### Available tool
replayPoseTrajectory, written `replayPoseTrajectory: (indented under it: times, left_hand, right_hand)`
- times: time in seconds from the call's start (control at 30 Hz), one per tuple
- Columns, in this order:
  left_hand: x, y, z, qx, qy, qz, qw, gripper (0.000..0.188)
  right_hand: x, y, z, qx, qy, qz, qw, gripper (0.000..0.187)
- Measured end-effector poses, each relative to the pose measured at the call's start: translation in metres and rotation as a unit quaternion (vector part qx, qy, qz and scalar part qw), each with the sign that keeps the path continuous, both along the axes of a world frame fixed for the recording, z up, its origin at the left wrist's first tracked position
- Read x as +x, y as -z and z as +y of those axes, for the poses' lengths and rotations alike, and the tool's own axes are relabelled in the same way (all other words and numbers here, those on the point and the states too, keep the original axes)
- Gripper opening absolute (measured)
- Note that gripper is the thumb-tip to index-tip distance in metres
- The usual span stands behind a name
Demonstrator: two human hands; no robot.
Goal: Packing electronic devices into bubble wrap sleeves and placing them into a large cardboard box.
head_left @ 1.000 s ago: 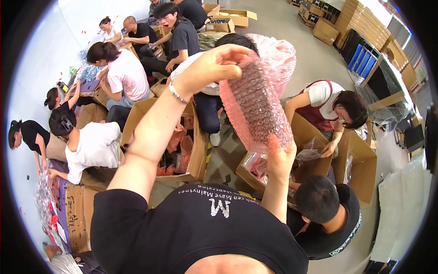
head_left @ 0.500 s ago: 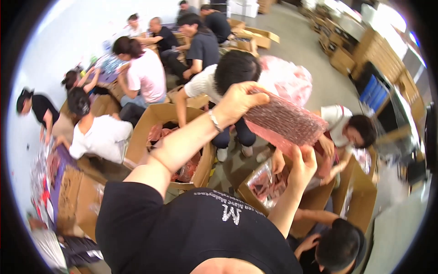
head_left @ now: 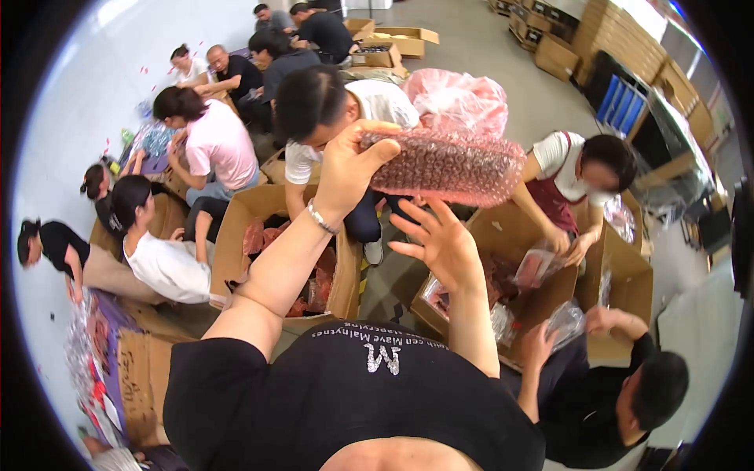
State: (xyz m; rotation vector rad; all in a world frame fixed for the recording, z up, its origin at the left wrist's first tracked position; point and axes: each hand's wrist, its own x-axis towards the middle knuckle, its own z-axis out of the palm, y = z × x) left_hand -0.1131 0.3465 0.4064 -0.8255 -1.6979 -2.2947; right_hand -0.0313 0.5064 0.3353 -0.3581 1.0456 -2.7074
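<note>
A pinkish-red bubble-wrap pouch point(head_left: 452, 166) is held up in front of me, stretched out lengthwise. My left hand point(head_left: 351, 165) grips its left end, thumb on the near side. Just below the pouch, my right hand point(head_left: 445, 245) is open with its fingers spread. Its fingertips come close to the lower edge; whether they touch it I cannot tell. What the pouch contains, if anything, is hidden by the bubble wrap.
Below my left forearm stands an open carton point(head_left: 343, 275) of red bubble-wrapped packets point(head_left: 322, 282). Another carton point(head_left: 550, 302) is at right, where co-workers handle a clear bag point(head_left: 564, 323) and a clear packet point(head_left: 536, 265). Beyond the pouch are a crouching person and a large pink plastic bag point(head_left: 463, 102).
My right hand has let go of the pouch's lower right corner and opened, moving left beneath it. The pouch, still in my left hand, has shifted left in view and turned more level.
</note>
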Motion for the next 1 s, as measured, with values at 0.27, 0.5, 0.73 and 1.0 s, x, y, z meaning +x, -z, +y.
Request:
replayPoseTrajectory:
  times: [0.27, 0.5, 0.73, 1.0]
  left_hand:
    - [0.019, 0.022, -0.007, -0.143, 0.177, -0.048, 0.973, 0.028]
    - [0.008, 0.069, -0.007, -0.102, 0.296, -0.225, 0.923, 0.017]
    - [0.015, 0.169, -0.008, -0.231, 0.31, -0.352, 0.852, 0.017]
    - [0.003, 0.222, 0.057, -0.427, 0.46, -0.333, 0.703, 0.016]
  right_hand:
    - [0.002, 0.013, 0.029, -0.29, -0.03, 0.113, 0.95, 0.088]
    - [0.016, 0.046, 0.032, -0.204, -0.018, 0.057, 0.977, 0.064]
    - [0.043, 0.159, 0.097, -0.219, 0.032, -0.12, 0.968, 0.084]
    - [0.032, 0.222, 0.09, 0.208, -0.343, -0.056, 0.914, 0.049]
